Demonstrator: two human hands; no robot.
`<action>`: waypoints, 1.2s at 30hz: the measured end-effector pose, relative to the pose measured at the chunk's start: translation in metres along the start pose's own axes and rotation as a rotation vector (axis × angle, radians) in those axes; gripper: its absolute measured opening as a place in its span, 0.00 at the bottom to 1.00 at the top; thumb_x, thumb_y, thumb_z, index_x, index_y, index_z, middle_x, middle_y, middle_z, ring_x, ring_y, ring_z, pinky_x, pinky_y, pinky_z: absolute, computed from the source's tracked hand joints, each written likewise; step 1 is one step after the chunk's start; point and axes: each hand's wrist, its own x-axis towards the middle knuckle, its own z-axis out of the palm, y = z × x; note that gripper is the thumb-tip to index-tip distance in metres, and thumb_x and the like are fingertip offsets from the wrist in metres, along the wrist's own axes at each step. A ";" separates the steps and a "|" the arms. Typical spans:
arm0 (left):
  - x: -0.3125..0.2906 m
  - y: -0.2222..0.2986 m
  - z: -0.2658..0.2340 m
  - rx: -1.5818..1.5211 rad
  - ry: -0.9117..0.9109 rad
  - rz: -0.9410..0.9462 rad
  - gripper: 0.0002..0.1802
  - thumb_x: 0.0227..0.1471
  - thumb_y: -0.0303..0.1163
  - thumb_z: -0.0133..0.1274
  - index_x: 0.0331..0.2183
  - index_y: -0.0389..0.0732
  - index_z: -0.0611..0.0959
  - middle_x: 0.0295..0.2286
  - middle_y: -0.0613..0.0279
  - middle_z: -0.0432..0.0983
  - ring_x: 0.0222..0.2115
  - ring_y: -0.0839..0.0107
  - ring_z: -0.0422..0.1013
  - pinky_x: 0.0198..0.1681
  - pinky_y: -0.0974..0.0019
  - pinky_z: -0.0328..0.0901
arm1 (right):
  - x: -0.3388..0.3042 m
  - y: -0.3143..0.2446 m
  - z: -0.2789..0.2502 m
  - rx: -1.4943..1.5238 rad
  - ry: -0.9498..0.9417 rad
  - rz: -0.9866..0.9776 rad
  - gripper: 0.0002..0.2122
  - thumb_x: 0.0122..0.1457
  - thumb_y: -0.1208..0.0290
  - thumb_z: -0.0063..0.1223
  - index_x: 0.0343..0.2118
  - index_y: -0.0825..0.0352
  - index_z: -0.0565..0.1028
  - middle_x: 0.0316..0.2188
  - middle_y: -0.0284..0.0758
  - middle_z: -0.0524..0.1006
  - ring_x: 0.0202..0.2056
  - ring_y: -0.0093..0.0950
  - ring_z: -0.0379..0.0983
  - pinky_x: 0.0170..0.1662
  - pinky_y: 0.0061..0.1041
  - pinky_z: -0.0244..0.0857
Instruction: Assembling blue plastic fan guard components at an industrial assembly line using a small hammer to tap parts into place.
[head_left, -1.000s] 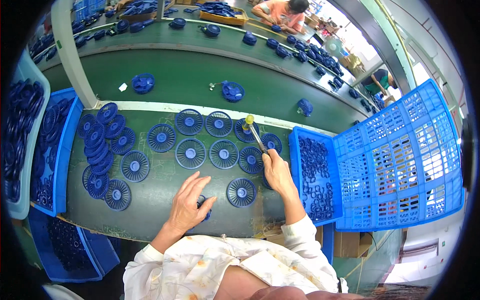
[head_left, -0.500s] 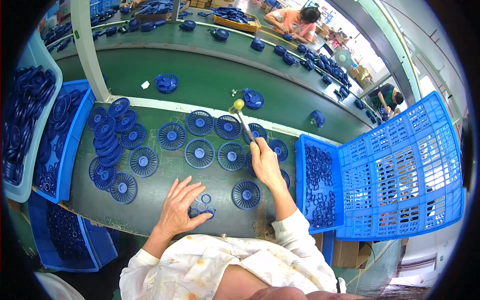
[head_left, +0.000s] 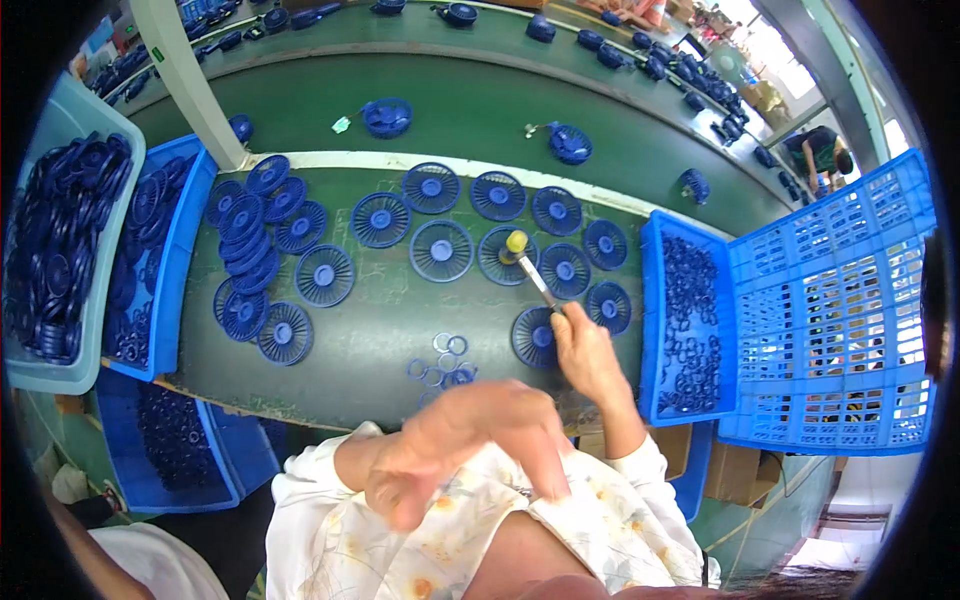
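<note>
"Fingers of the right hand [head_left: 590,358]: gripping something?"

"Yes, wrapped round the handle of a hammer [head_left: 537,275]. The left hand [head_left: 455,435] has bent, blurred fingers; I can't tell whether they hold anything."

"What lies around them?"

"Green workbench [head_left: 370,350], with a blue bin [head_left: 652,320] at its right. Round blue grilles [head_left: 441,252] spread across the bench; the hammer's yellow head is over one. Loose rings [head_left: 458,378] lie near the left hand."

We are seeing dark blue discs [head_left: 441,251] patterned with radial spokes on a green tabletop [head_left: 345,375], and a yellow-headed, silver-shafted hammer [head_left: 534,273]. We are wearing a white, orange-flowered blouse [head_left: 605,515], with a bright blue latticed basket [head_left: 822,446] standing at right.
</note>
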 end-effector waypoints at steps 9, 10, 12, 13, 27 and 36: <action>-0.002 -0.017 0.034 -0.239 -0.003 0.284 0.69 0.52 0.78 0.45 0.61 0.15 0.54 0.32 0.36 0.77 0.37 0.52 0.73 0.49 0.53 0.64 | -0.001 0.006 0.008 0.050 0.040 -0.051 0.10 0.71 0.65 0.45 0.46 0.65 0.70 0.25 0.55 0.76 0.31 0.61 0.73 0.31 0.52 0.62; -0.002 -0.016 0.035 -0.232 0.010 0.297 0.69 0.52 0.78 0.46 0.61 0.13 0.56 0.31 0.35 0.77 0.36 0.51 0.73 0.48 0.54 0.64 | -0.005 0.002 0.001 0.045 0.020 -0.035 0.09 0.70 0.66 0.45 0.46 0.65 0.70 0.24 0.55 0.75 0.31 0.60 0.73 0.30 0.51 0.63; -0.019 -0.021 0.037 -0.251 0.057 0.300 0.69 0.52 0.78 0.45 0.59 0.12 0.58 0.32 0.35 0.76 0.34 0.52 0.73 0.45 0.55 0.65 | -0.013 -0.018 -0.007 0.092 0.009 -0.061 0.08 0.70 0.66 0.45 0.44 0.66 0.70 0.23 0.55 0.74 0.30 0.60 0.73 0.30 0.49 0.63; -0.022 -0.020 0.036 -0.245 0.063 0.302 0.69 0.52 0.78 0.45 0.58 0.11 0.58 0.33 0.34 0.76 0.33 0.53 0.74 0.44 0.55 0.66 | -0.017 -0.035 -0.007 0.146 0.032 -0.111 0.08 0.70 0.67 0.46 0.44 0.66 0.70 0.23 0.54 0.74 0.29 0.59 0.73 0.29 0.48 0.63; 0.026 -0.016 0.039 -0.177 0.269 0.751 0.60 0.57 0.66 0.52 0.60 0.14 0.58 0.45 0.21 0.67 0.19 0.61 0.67 0.32 0.56 0.68 | 0.015 -0.053 0.029 0.161 -0.049 -0.130 0.10 0.70 0.63 0.44 0.46 0.65 0.70 0.26 0.56 0.77 0.34 0.61 0.74 0.35 0.54 0.64; -0.021 0.008 0.016 -0.251 0.223 0.135 0.49 0.58 0.61 0.55 0.61 0.26 0.65 0.35 0.44 0.74 0.34 0.57 0.68 0.45 0.48 0.64 | 0.061 -0.077 0.009 0.113 -0.064 -0.178 0.12 0.70 0.62 0.45 0.44 0.68 0.70 0.25 0.55 0.74 0.32 0.58 0.74 0.32 0.48 0.64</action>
